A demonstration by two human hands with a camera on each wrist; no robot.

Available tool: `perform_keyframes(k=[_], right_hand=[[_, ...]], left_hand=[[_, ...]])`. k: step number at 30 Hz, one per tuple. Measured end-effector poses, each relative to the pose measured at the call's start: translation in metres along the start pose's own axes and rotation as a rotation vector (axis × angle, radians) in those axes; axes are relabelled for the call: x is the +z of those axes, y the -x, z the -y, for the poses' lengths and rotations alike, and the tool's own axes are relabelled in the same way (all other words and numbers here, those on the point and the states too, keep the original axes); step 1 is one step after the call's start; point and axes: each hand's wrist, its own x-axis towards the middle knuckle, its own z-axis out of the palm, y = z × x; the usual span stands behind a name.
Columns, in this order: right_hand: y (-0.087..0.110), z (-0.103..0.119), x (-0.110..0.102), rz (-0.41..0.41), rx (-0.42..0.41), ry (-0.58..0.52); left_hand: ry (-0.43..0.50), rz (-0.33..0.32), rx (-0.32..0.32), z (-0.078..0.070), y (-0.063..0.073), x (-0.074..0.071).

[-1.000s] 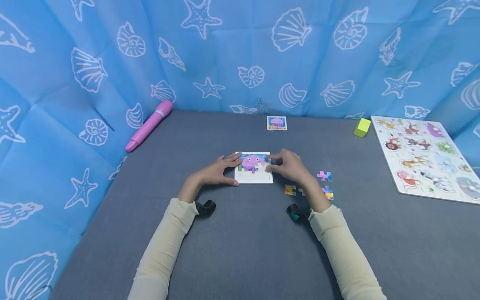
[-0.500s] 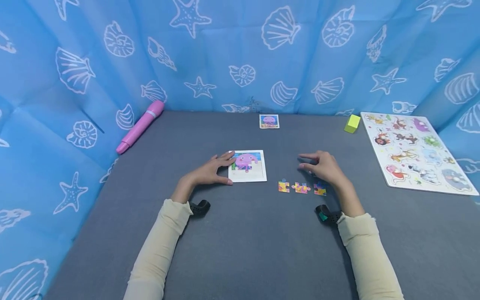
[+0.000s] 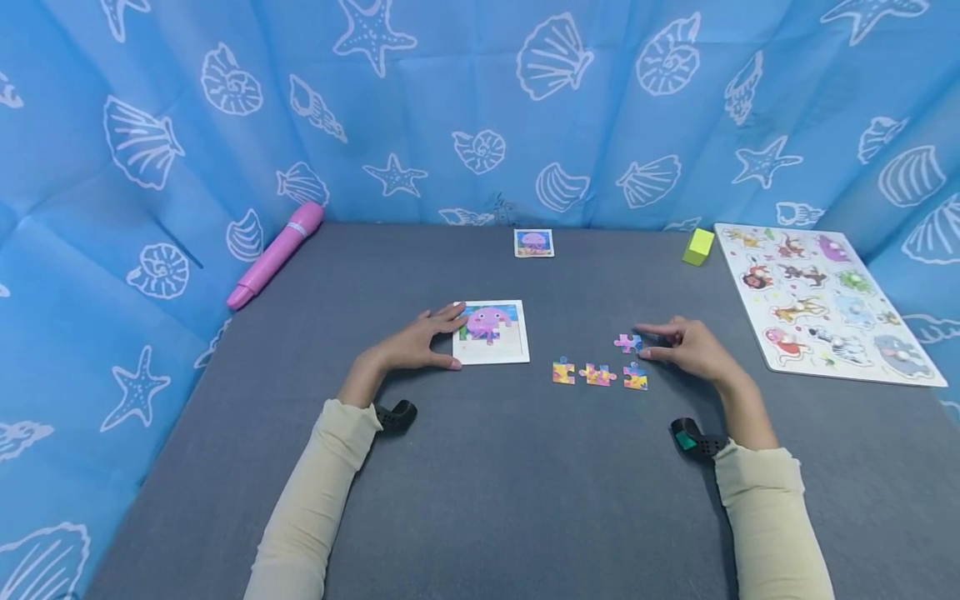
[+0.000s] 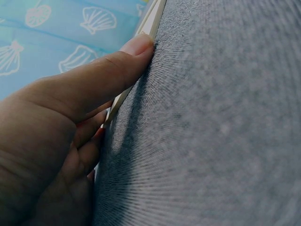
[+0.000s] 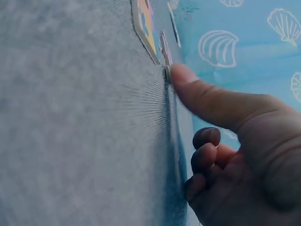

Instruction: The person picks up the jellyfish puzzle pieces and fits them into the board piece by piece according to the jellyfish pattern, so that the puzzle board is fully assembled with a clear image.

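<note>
My left hand rests at the left side of a white puzzle tray. Its fingers lie over the upper left corner and the thumb touches the lower left corner. A partly filled pink jellyfish picture shows inside the tray. My right hand is beside a pink and blue jigsaw piece lying on the table. Index finger and thumb stand apart at the piece's right end, the thumb tip right at its edge. The other right fingers are curled. In the left wrist view the thumb lies along the tray's edge.
Three jigsaw pieces lie in a row nearer me: one yellow, one pink and yellow, one yellow and blue. A jellyfish picture card, a yellow-green block, an animal puzzle board and a pink marker-shaped object lie farther out.
My right hand has left the tray and moved right to the pink and blue piece. The left hand has stayed at the tray. The head view has shifted slightly.
</note>
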Motion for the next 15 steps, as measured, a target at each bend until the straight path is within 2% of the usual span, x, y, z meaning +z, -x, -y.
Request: perform_keyframes(k=[8,15], right_hand=[[-0.0019,-0.0015,0.0017,-0.014,-0.035,-0.005],[-0.0049,-0.004,0.0038,-0.017,-0.026,0.0]], left_hand=[[0.007,0.002,-0.01,-0.0029,0.0005,-0.0007],[-0.001,0.004,-0.014,-0.0029,0.0008,-0.0015]])
